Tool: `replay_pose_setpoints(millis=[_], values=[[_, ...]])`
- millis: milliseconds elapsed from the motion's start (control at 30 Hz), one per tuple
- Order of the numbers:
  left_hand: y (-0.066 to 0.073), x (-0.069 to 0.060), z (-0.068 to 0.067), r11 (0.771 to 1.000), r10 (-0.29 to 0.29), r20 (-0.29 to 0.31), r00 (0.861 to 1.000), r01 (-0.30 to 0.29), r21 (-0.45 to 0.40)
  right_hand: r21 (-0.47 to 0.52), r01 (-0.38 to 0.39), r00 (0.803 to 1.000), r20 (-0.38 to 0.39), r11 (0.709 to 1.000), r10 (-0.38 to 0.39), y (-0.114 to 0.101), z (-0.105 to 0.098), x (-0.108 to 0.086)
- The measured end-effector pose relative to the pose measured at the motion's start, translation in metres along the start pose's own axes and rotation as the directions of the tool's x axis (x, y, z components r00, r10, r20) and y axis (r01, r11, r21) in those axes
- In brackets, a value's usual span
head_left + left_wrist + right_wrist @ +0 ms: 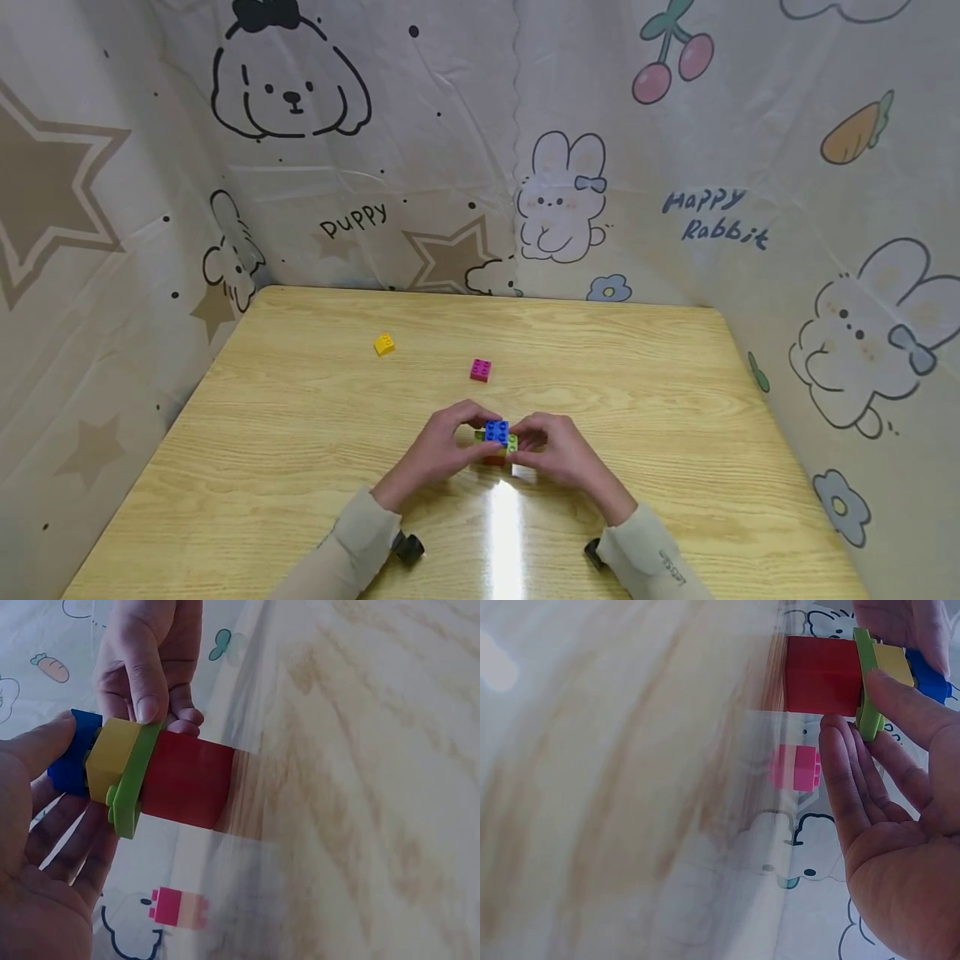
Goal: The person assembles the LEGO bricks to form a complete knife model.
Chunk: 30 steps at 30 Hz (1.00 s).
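Observation:
A small stack of toy building bricks stands on the table between both hands. At its base is a red block (187, 778), then a thin lime-green plate (867, 682), a yellow brick (114, 754) and a blue brick (497, 431) on top. My left hand (447, 442) pinches the blue brick, with the thumb on the near side and fingers behind it. From the other side, my right hand (561, 450) holds the green plate, its thumb in front and fingers beyond. In the head view the hands partly hide the lower bricks.
Beyond the stack lies a magenta brick (481, 370). A yellow brick (384, 344) sits farther back to the left. The wooden table (315, 417) meets a printed curtain (450, 167) at the back and sides. The tabletop reflects a bright light near the front.

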State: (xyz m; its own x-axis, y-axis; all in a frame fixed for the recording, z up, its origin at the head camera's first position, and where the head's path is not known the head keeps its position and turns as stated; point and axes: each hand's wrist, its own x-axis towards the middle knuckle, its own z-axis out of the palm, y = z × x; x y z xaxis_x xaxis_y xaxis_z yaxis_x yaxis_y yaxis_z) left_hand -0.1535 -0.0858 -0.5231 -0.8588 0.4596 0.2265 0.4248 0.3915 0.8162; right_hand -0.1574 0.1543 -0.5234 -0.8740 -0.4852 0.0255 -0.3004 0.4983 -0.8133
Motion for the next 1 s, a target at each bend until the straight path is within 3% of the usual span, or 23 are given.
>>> replay_pose_setpoints(millis=[267, 433, 767, 1000], values=[[-0.0006, -0.0010, 0.0015, 0.998, 0.033, -0.026, 0.999, -0.035, -0.048, 0.005, 0.000, 1.000, 0.004, 1.000, 0.000, -0.0022, 0.0003, 0.0006], [-0.0015, -0.0007, 0.0013, 0.998, 0.018, -0.014, 1.000, -0.019, -0.065, 0.003, 0.002, 1.000, -0.008, 1.000, -0.002, -0.0023, 0.0009, 0.0005], [0.0035, 0.0007, -0.0004, 0.999, -0.008, 0.026, 1.000, 0.009, -0.052, -0.003, -0.019, 1.000, 0.006, 1.000, 0.019, -0.0009, 0.0006, -0.0006], [0.0026, 0.0016, -0.0004, 0.999, 0.018, 0.023, 1.000, -0.017, -0.034, -0.017, -0.011, 1.000, 0.014, 1.000, 0.011, -0.0007, 0.0002, 0.0008]])
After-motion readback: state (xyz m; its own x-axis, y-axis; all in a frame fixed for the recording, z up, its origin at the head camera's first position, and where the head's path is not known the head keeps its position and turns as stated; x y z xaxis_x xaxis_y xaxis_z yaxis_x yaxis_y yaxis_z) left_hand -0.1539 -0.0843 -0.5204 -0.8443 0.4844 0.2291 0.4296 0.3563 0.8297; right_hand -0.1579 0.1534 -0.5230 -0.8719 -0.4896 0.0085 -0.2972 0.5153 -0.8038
